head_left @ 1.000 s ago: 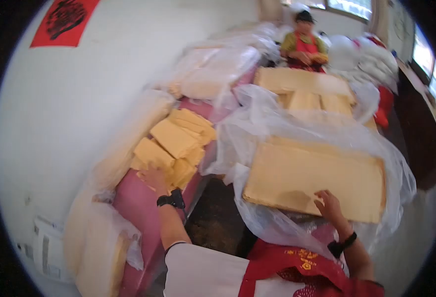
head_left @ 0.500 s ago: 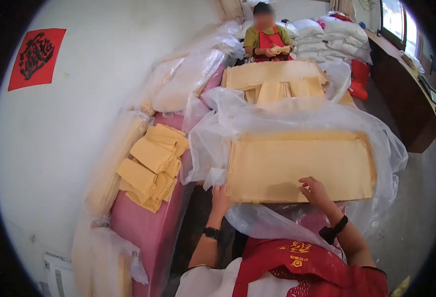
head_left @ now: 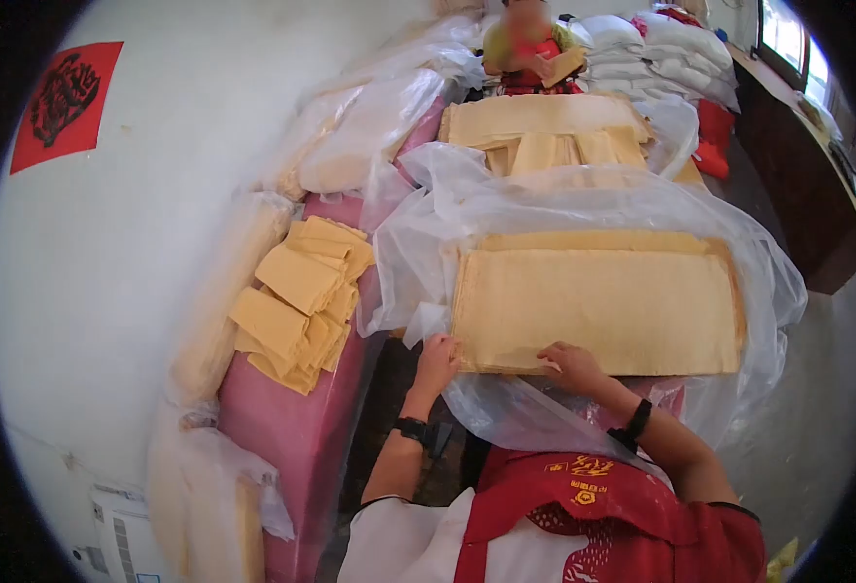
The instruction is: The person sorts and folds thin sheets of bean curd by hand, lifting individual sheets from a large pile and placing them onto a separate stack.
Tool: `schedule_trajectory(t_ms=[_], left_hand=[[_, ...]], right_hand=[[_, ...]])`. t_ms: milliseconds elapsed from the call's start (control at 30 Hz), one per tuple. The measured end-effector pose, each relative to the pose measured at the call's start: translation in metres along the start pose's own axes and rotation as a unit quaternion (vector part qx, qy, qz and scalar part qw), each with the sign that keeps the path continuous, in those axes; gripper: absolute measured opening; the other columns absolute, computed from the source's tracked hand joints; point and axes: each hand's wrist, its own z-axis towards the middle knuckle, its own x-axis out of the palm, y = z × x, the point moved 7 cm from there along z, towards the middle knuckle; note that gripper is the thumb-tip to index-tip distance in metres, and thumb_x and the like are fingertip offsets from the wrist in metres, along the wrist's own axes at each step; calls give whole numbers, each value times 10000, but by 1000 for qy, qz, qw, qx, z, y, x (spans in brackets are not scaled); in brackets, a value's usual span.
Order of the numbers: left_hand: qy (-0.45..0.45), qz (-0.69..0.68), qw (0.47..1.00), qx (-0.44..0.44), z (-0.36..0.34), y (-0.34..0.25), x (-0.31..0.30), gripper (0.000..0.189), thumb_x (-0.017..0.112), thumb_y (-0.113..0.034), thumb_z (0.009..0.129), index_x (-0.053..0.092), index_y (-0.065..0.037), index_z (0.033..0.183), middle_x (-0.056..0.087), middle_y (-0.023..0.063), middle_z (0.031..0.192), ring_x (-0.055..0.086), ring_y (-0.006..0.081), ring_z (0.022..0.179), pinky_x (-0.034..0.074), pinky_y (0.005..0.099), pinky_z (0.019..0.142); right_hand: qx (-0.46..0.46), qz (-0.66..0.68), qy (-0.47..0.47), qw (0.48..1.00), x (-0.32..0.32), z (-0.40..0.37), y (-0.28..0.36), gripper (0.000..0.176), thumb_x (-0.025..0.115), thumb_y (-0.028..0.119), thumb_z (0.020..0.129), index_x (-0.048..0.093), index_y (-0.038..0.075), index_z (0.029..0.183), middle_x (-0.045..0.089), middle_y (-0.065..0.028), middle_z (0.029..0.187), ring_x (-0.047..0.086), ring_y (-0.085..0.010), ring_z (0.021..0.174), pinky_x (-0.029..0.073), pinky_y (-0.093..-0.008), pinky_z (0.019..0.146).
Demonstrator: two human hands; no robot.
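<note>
One flat stack [head_left: 598,306] of wide yellow sheets lies with its long axis running left to right and its near edge right at the fingers. The left hand [head_left: 437,361] touches the near left corner, fingers bent. The right hand [head_left: 574,365] rests curled on the near edge, toward the middle. Whether either pinches a sheet I cannot tell. Clear plastic [head_left: 418,262] lies open around the stack. Folded pieces [head_left: 296,301] lie well left of the left fingers. A person [head_left: 530,49] is far beyond.

A small workshop: stacked yellow sheets [head_left: 598,306] on plastic wrap [head_left: 506,209], folded piles [head_left: 296,301], sacks [head_left: 656,49].
</note>
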Motion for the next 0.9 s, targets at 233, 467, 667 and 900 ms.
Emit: schedule_trajectory(t_ms=[233,467,667,900], left_hand=[[-83,-214,958,-171,3,21,2,383,636,-74,761,588,-46,1140,664,123,843,645,294,742,522,389,713],[-54,-37,986,-154,34,-1,-8,456,627,-118,783,520,-83,1225,679,67,809,669,250,779,509,371,709],[-116,-212,960,-142,40,-9,12,373,602,-145,833,519,-58,1187,669,128,861,657,288,788,503,396,714],[-145,-145,964,-169,31,-15,5,508,652,-166,826,440,-33,1268,659,136,937,651,230,841,505,346,742]], right_hand=[[-96,-49,-28,994,38,46,33,273,607,249,849,620,51,1037,611,-141,1078,566,-340,1053,485,-442,862],[-49,-128,-4,991,40,91,95,274,611,304,847,613,38,917,614,-166,955,593,-360,935,494,-461,812],[63,-26,-76,995,62,111,25,368,598,373,851,649,9,867,634,-183,803,635,-348,780,499,-454,720],[178,217,-8,960,58,105,11,329,542,333,867,680,35,839,630,-230,799,626,-383,722,492,-453,681]])
